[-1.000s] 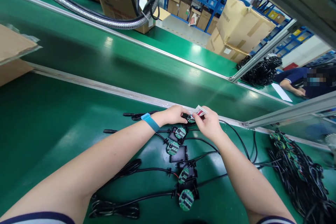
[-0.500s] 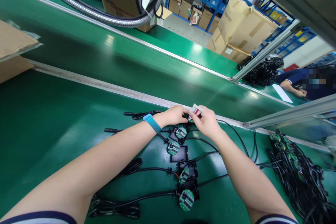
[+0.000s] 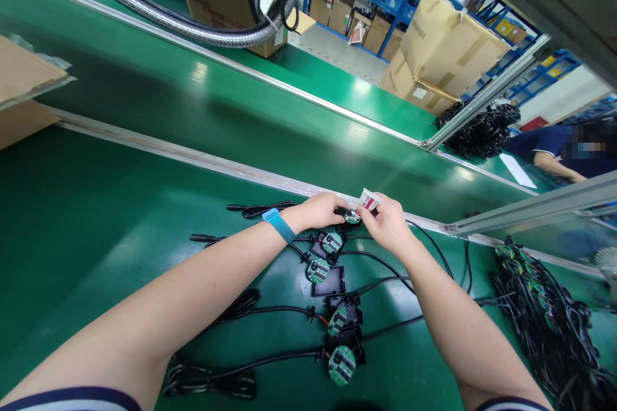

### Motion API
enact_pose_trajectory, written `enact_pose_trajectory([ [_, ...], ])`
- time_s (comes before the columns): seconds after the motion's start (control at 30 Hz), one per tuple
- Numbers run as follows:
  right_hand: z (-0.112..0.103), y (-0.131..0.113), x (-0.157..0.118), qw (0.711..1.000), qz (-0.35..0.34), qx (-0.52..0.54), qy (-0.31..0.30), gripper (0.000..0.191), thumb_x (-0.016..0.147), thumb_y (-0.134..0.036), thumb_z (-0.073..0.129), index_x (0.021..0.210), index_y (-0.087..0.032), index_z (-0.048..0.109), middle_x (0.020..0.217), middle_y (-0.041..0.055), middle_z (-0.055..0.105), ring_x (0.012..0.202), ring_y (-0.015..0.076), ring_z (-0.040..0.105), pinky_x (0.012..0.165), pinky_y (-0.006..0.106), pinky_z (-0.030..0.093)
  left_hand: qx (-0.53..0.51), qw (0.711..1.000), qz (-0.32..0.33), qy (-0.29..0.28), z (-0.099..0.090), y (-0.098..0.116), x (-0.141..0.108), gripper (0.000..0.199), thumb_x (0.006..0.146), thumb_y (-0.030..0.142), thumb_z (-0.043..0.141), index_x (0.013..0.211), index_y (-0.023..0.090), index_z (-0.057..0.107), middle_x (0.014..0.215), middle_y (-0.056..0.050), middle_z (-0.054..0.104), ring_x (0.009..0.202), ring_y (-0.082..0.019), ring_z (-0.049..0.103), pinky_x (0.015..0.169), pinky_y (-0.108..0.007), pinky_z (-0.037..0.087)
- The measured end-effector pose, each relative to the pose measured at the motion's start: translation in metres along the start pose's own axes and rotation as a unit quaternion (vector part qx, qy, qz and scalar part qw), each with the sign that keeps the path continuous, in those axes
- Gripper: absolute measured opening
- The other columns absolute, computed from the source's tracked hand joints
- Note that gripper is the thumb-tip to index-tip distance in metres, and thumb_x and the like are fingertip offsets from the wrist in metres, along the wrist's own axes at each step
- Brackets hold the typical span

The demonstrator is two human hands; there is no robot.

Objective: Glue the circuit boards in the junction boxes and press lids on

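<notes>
At the far end of the row, my left hand (image 3: 324, 210), with a teal wrist strap (image 3: 279, 226), has its thumb and fingers closed at the edge of a small round circuit board (image 3: 352, 216) over a black case. My right hand (image 3: 387, 223) pinches a small white tube with red print (image 3: 369, 200), its flat end up, just right of that board. Nearer to me, several open black cases (image 3: 330, 282) lie in a row with green round boards (image 3: 342, 365) on or beside them, wired to black cables (image 3: 284, 311).
A heap of black cables with boards (image 3: 549, 308) lies at the right. A metal rail (image 3: 231, 170) runs behind my hands. Cardboard (image 3: 29, 77) stands at the left, and a flexible metal conduit (image 3: 193, 31) hangs above. Across the belt, a co-worker's arm (image 3: 559, 166) shows.
My right hand has shifted slightly right with the tube, uncovering more of the far circuit board. My left hand stays in place. The co-worker at the right has moved an arm.
</notes>
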State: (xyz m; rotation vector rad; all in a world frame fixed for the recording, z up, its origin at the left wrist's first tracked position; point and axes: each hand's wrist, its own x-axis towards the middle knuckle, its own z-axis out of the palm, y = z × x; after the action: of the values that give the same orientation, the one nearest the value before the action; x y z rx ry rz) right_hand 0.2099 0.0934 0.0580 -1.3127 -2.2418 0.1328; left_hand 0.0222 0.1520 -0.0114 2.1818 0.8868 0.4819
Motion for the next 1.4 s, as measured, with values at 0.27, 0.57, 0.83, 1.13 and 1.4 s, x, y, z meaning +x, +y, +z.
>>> enact_pose_trajectory([
  [0.27,-0.009,0.001,-0.004,1.0,0.013,-0.013,0.023,0.028,0.086,-0.024,0.059,0.062,-0.021,0.045,0.063,-0.0002,0.052,0.057,0.0138,0.049,0.055,0.026,0.038,-0.006,1.0,0.004,0.0,0.0,0.003,-0.001,0.039,0.081,0.025,0.065,0.119,0.025,0.073,0.107,-0.002,0.077,0.09,-0.021,0.069,0.077,-0.027,0.047],
  [0.57,-0.017,-0.04,-0.023,0.997,0.022,0.041,0.055,0.018,0.09,-0.028,0.063,0.074,-0.021,0.066,0.076,0.0042,0.07,0.072,0.0204,0.066,0.065,0.032,0.051,0.139,0.988,-0.065,-0.009,-0.042,0.041,-0.032,0.031,0.087,0.041,0.064,0.104,0.016,0.071,0.096,-0.009,0.074,0.087,-0.024,0.067,0.074,-0.03,0.046],
  [0.83,0.008,-0.057,-0.037,0.996,-0.042,0.082,-0.004,0.009,0.093,-0.018,0.059,0.091,-0.023,0.066,0.087,0.0031,0.07,0.079,0.0166,0.067,0.073,0.031,0.054,0.264,0.963,-0.033,0.035,-0.021,0.05,-0.122,0.021,0.088,0.033,0.066,0.098,0.015,0.067,0.094,-0.01,0.068,0.097,-0.029,0.061,0.084,-0.039,0.042],
  [1.13,0.015,-0.056,-0.039,0.995,-0.063,0.076,-0.032,0.009,0.094,-0.018,0.057,0.094,-0.023,0.065,0.092,0.0047,0.071,0.084,0.0174,0.067,0.075,0.032,0.055,0.249,0.967,-0.013,0.052,0.001,0.045,-0.133,0.015,0.094,0.026,0.057,0.094,0.016,0.069,0.093,-0.01,0.064,0.093,-0.026,0.058,0.082,-0.037,0.039],
  [1.4,0.009,-0.053,-0.049,0.996,-0.043,0.063,-0.041,0.009,0.094,-0.021,0.056,0.093,-0.024,0.064,0.092,0.0053,0.071,0.084,0.0187,0.067,0.074,0.034,0.056,0.236,0.97,-0.007,0.063,0.007,0.038,-0.134,0.023,0.095,0.026,0.054,0.081,0.017,0.071,0.087,-0.01,0.061,0.089,-0.024,0.056,0.081,-0.038,0.038],
])
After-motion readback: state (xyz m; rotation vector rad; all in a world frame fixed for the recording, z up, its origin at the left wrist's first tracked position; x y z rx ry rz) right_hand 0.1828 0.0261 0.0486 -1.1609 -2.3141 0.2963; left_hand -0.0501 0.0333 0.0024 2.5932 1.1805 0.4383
